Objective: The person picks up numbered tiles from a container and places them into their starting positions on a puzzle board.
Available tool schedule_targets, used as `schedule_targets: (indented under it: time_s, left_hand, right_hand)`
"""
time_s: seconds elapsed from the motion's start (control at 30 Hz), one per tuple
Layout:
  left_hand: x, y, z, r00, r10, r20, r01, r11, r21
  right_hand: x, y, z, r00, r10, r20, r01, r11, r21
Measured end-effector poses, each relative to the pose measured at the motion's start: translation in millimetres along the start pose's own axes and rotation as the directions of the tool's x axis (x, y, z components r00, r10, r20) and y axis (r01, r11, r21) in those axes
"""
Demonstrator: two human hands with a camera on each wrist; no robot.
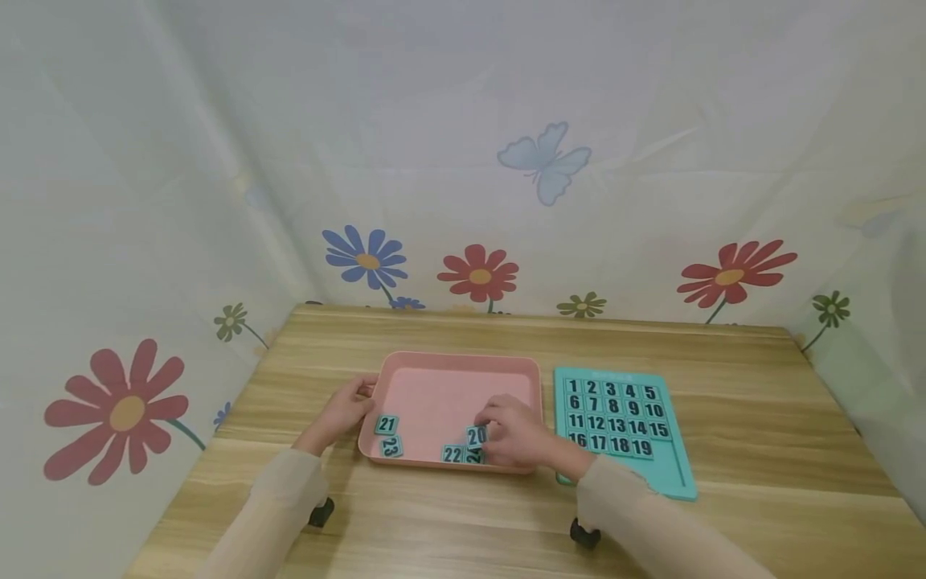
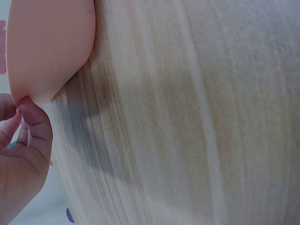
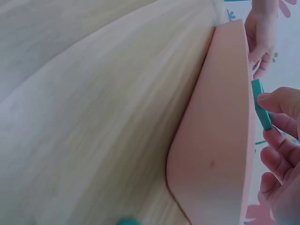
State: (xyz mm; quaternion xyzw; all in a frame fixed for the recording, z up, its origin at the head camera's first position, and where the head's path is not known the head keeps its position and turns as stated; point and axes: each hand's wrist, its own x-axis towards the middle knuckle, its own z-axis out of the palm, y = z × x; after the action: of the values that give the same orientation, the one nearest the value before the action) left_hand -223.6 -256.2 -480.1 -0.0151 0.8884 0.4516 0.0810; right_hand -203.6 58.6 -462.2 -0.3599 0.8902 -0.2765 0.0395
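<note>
My right hand (image 1: 515,433) pinches the teal number tile 20 (image 1: 477,436) between thumb and fingers, over the near right part of the pink tray (image 1: 463,362). In the right wrist view the tile (image 3: 261,105) shows edge-on, just above the tray wall. Beneath it, tiles 22 (image 1: 452,454) and 24 (image 1: 473,456) lie along the tray's near side, 24 turned sideways and partly covered. Tiles 21 (image 1: 387,425) and 23 (image 1: 391,447) lie at the near left corner. My left hand (image 1: 347,412) grips the tray's left rim, thumb and fingers pinching it in the left wrist view.
Right of the tray lies a teal number board (image 1: 683,470) holding tiles 1 to 19 in rows, its bottom row partly behind my right wrist. Both stand on a wood-grain table (image 1: 781,450). A flowered curtain (image 1: 615,233) hangs behind and at the sides.
</note>
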Motion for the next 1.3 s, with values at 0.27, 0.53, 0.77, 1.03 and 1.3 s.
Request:
schedule_targets:
  time_s: [0.27,0.53,0.77,1.03,1.3]
  left_hand:
    - [-0.2,-0.8,0.1,1.0,0.014,-0.007,-0.013,1.0,0.011]
    - [-0.4,-0.7,0.2,1.0,0.006,-0.004,-0.006,1.0,0.027]
    - [0.5,-0.3,0.1,1.0,0.009,-0.003,-0.009,0.999,0.035]
    - [-0.9,1.8,-0.2,1.0,0.013,-0.001,-0.013,0.999,0.034]
    - [-0.7,1.6,-0.3,1.0,0.006,-0.004,-0.006,0.999,0.046]
  right_hand:
    - [-22.4,12.8,-19.6,0.999,0.035,-0.022,-0.034,0.998,0.045]
    - [-49.6,31.0,-42.0,0.992,0.06,-0.11,-0.06,0.998,0.003]
    - [-70.3,53.9,-55.8,0.984,0.082,-0.155,-0.081,0.997,0.016]
    - [-96.5,76.9,-70.0,0.971,0.117,-0.207,-0.125,0.992,-0.023]
    - [-122.5,97.4,-84.4,0.957,0.176,-0.231,-0.182,0.983,-0.006]
